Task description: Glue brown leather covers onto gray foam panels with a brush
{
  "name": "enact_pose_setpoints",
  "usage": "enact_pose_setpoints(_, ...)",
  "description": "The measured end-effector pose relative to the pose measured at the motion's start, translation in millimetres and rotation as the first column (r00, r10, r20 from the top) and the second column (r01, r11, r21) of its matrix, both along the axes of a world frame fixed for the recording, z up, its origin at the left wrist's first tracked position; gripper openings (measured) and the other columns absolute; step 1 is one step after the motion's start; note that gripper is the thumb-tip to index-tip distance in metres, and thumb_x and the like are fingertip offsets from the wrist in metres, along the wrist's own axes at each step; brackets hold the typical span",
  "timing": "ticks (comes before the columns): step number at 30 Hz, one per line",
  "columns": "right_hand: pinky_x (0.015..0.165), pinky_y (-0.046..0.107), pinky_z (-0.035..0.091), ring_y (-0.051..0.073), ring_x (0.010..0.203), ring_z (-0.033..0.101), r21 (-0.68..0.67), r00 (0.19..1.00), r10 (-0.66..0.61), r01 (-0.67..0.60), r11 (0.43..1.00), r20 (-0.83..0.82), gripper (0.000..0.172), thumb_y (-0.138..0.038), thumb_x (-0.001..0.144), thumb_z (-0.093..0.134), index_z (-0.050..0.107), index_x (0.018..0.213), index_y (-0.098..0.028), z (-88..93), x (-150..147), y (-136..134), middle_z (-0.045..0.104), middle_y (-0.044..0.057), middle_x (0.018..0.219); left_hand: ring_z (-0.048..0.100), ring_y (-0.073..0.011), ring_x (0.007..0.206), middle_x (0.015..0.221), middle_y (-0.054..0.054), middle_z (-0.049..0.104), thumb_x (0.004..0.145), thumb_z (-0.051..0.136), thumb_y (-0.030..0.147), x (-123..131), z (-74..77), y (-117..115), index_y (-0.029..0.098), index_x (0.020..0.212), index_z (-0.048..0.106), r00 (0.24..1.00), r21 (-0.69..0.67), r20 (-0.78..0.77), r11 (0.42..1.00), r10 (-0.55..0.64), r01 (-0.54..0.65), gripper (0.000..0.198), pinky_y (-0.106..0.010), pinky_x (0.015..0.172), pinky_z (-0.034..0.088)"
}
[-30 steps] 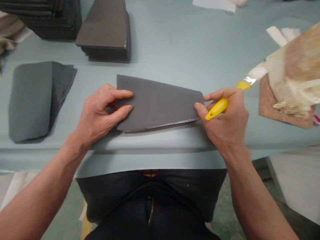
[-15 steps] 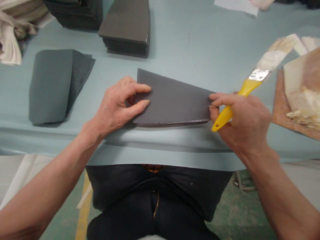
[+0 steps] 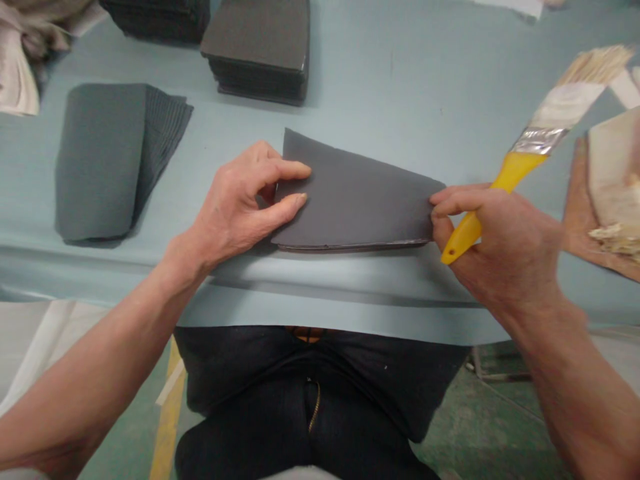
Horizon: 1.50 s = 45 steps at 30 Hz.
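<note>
A thin stack of dark grey tapered sheets (image 3: 355, 190) lies in front of me, its wider end to the left. My left hand (image 3: 255, 193) grips that wider end, thumb and index finger on the top face and the other fingers tucked at the edge. At the narrow end, the fingertips of my right hand (image 3: 500, 233) touch the sheets. The same hand holds a paintbrush (image 3: 523, 167) with a yellow handle across the palm, its pale bristles pointing up and away to the right.
Fanned dark green-grey pieces (image 3: 100, 163) lie to the left. Behind stand a tall stack of dark pieces (image 3: 257, 47) and another dark stack (image 3: 160, 20). A brown board (image 3: 577, 200) with pale, crusted material is at the right. Cloth (image 3: 20, 73) lies at the far left.
The view has shifted slightly, so the sheets and both hands appear a little further right. Both hands keep their hold, and the brush stays in my right hand.
</note>
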State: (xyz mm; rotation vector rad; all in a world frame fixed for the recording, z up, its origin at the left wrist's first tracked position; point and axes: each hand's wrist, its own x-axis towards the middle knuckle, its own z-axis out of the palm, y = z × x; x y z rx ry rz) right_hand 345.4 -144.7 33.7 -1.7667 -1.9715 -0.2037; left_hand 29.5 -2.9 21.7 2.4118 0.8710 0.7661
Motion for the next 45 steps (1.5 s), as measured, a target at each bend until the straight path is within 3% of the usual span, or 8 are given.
enact_pose_setpoints(10, 0.076, 0.034, 0.058, 0.024, 0.091, 0.082, 0.069, 0.995, 0.046, -0.052, 0.996, 0.092, 0.007, -0.019, 0.093, 0.059, 0.064, 0.090, -0.023, -1.6, 1.0, -1.2, 0.084, 0.001, 0.105, 0.063, -0.0213, 0.085, 0.092, -0.003, 0.070, 0.103, 0.065, 0.033, 1.1, 1.4, 2.9, 0.026, 0.121, 0.079, 1.000, 0.036, -0.030, 0.999, -0.010, 0.011, 0.024, -0.042, 0.081, 0.057)
enact_pose_setpoints(18, 0.075, 0.036, 0.059, 0.026, 0.092, 0.082, 0.083, 0.994, 0.072, -0.079, 0.993, 0.087, 0.006, -0.017, 0.093, 0.062, 0.064, 0.095, -0.022, -3.6, 3.0, -1.1, 0.084, 0.003, 0.108, 0.064, -0.0226, 0.083, 0.088, -0.003, 0.067, 0.103, 0.067, 0.037, 0.0, -5.0, 7.5, 0.032, 0.120, 0.079, 0.998, 0.077, 0.037, 0.996, -0.049, 0.046, 0.021, -0.043, 0.078, 0.055)
enact_pose_setpoints(24, 0.073, 0.035, 0.059, 0.026, 0.090, 0.082, 0.115, 0.991, 0.102, -0.113, 0.987, 0.091, 0.010, -0.013, 0.092, 0.064, 0.063, 0.096, -0.022, -2.8, 2.8, -0.8, 0.083, 0.003, 0.105, 0.064, -0.0228, 0.083, 0.089, -0.004, 0.067, 0.105, 0.066, 0.039, 0.1, -5.7, 7.5, 0.029, 0.120, 0.079, 0.998, 0.088, 0.032, 0.995, -0.060, 0.057, 0.022, -0.043, 0.079, 0.055)
enact_pose_setpoints(33, 0.074, 0.035, 0.059, 0.025, 0.091, 0.082, 0.081, 0.992, 0.094, -0.100, 0.992, 0.083, 0.010, -0.015, 0.091, 0.063, 0.064, 0.096, -0.023, -3.5, 5.9, -1.0, 0.083, 0.001, 0.105, 0.066, -0.0230, 0.085, 0.091, -0.004, 0.068, 0.104, 0.068, 0.034, -0.1, -7.3, 6.2, 0.032, 0.121, 0.078, 0.996, 0.138, 0.045, 0.988, -0.071, 0.064, 0.019, -0.042, 0.075, 0.056)
enact_pose_setpoints(45, 0.073, 0.033, 0.056, 0.023, 0.091, 0.082, 0.069, 0.994, 0.041, -0.049, 0.996, 0.104, 0.006, -0.020, 0.090, 0.063, 0.064, 0.093, -0.025, -4.3, 7.6, -1.4, 0.084, -0.002, 0.107, 0.073, -0.0266, 0.096, 0.102, -0.005, 0.076, 0.105, 0.065, 0.033, 0.2, 2.6, 3.7, 0.034, 0.121, 0.079, 0.999, 0.073, -0.022, 0.997, -0.040, 0.041, 0.021, -0.049, 0.090, 0.062)
